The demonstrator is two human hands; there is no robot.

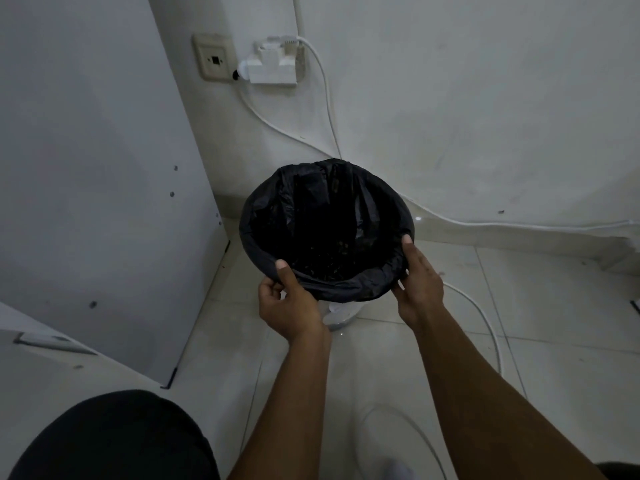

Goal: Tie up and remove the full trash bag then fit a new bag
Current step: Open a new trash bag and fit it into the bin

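A black trash bag (322, 216) lines a small white bin (341, 311) on the tiled floor, its edge folded over the round rim. Dark contents lie at the bottom, hard to make out. My left hand (287, 303) grips the bag's folded edge at the near left of the rim, thumb on top. At the near right of the rim my right hand (417, 282) grips the edge the same way, thumb on the rim and fingers underneath.
A white cabinet side (104, 202) stands left of the bin. Behind it the wall carries a socket with a white adapter (273, 65), and white cables (485, 327) trail down and across the floor on the right. My dark-clothed knee (114, 441) is at lower left.
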